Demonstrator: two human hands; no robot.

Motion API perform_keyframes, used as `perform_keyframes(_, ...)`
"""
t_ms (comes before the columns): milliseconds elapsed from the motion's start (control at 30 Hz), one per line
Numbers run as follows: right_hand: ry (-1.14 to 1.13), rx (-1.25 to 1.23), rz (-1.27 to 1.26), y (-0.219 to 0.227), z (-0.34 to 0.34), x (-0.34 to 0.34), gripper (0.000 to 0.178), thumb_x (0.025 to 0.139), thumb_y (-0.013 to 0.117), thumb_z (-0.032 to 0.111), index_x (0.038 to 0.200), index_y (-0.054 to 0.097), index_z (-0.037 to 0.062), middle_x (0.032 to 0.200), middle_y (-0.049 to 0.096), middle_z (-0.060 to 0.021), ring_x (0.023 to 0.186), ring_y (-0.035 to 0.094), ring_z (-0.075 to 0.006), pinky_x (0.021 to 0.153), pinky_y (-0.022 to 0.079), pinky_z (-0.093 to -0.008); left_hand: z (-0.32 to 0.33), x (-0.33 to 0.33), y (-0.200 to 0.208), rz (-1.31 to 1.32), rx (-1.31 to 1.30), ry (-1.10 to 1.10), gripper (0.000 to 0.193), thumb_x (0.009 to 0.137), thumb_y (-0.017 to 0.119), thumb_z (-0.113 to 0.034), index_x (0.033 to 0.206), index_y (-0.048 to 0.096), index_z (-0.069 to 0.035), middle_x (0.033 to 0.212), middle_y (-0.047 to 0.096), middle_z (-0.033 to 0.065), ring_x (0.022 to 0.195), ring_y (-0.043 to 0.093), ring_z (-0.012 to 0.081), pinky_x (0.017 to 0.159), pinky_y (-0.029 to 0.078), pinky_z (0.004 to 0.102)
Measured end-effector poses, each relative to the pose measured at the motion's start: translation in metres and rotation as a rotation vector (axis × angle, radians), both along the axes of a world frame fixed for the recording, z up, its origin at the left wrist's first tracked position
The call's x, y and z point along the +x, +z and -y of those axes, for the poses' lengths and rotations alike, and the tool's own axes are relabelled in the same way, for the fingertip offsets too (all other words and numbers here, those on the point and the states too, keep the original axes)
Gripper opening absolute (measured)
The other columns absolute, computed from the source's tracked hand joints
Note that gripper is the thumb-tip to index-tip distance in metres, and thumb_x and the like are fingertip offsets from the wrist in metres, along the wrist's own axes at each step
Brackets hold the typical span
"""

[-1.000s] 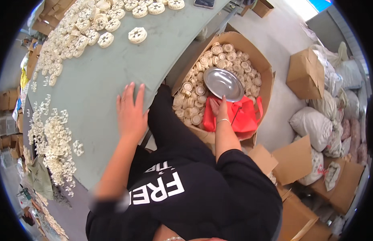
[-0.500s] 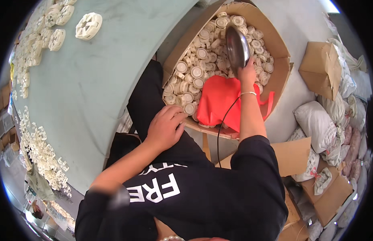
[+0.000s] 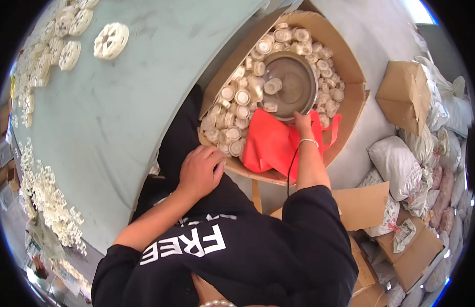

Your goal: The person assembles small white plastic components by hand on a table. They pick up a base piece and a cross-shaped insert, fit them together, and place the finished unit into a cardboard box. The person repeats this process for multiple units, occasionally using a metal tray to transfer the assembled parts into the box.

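My right hand (image 3: 302, 123) grips the near rim of a round metal bowl (image 3: 291, 84) that holds a few white round plastic parts. The bowl sits low in an open cardboard box (image 3: 350, 66) filled with several of the same white round parts (image 3: 237, 105). A red bag (image 3: 270, 146) lies in the box's near side, right under my right wrist. My left hand (image 3: 200, 170) rests on my dark-clothed lap, fingers loosely curled with nothing in them, next to the box's near edge.
A pale green table (image 3: 135, 97) curves along my left, with white wheel-shaped parts (image 3: 111, 41) at its far end and heaps of small white pieces (image 3: 48, 199) at its left edge. Cardboard boxes (image 3: 409, 94) and filled sacks (image 3: 398, 166) crowd the floor at right.
My left hand has come off the table down to my lap. My right hand turned the bowl from tilted on edge to level in the box, now with parts inside.
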State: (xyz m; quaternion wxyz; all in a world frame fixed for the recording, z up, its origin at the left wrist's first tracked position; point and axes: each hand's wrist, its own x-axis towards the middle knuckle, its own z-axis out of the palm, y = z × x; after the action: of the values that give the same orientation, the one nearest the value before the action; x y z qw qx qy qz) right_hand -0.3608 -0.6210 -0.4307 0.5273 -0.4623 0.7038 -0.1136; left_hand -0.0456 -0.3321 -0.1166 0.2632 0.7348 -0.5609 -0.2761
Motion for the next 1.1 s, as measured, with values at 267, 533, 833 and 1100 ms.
perform_keyframes(267,0.327,-0.016,-0.399,0.047,-0.019,0.048,0.059,0.087,0.081,0.037,0.115,0.068,-0.0126,0.105,0.075,-0.0223,0.091,0.077,-0.0317,0.071,0.064,-0.0414,-0.053,0.012,0.084,-0.047,-0.328,0.015,0.018,0.081,0.077,-0.001,0.098,0.077,-0.003,0.098,0.074,0.0131,0.089,0.073,0.0314,0.084,0.058,0.0430)
perform_keyframes(533,1.359,-0.047,-0.174,0.189,-0.189,0.087,0.037,0.103,0.056,0.027,0.095,0.070,-0.0060,0.089,0.074,-0.0178,0.080,0.069,-0.0270,0.071,0.053,-0.0425,-0.189,0.159,0.151,0.608,-0.390,0.573,0.014,0.095,0.068,0.002,0.108,0.074,0.004,0.113,0.073,0.0153,0.104,0.070,0.0276,0.094,0.054,0.0381)
perform_keyframes(833,1.236,0.538,-0.078,0.163,-0.307,0.157,0.042,0.098,0.068,0.027,0.125,0.068,-0.0056,0.106,0.077,-0.0136,0.095,0.071,-0.0208,0.086,0.054,-0.0363,-0.186,0.162,0.122,-0.044,-0.459,0.411,0.019,0.079,0.076,0.000,0.098,0.077,-0.003,0.104,0.074,0.0121,0.089,0.070,0.0284,0.078,0.055,0.0390)
perform_keyframes(1100,1.098,0.508,-0.150,0.197,-0.303,0.183,0.044,0.096,0.070,0.027,0.127,0.068,-0.0051,0.108,0.077,-0.0132,0.097,0.071,-0.0203,0.089,0.054,-0.0356,-0.190,0.177,0.119,-0.400,-0.509,0.492,0.023,0.077,0.077,0.001,0.099,0.078,-0.005,0.104,0.074,0.0098,0.079,0.069,0.0241,0.070,0.054,0.0360)
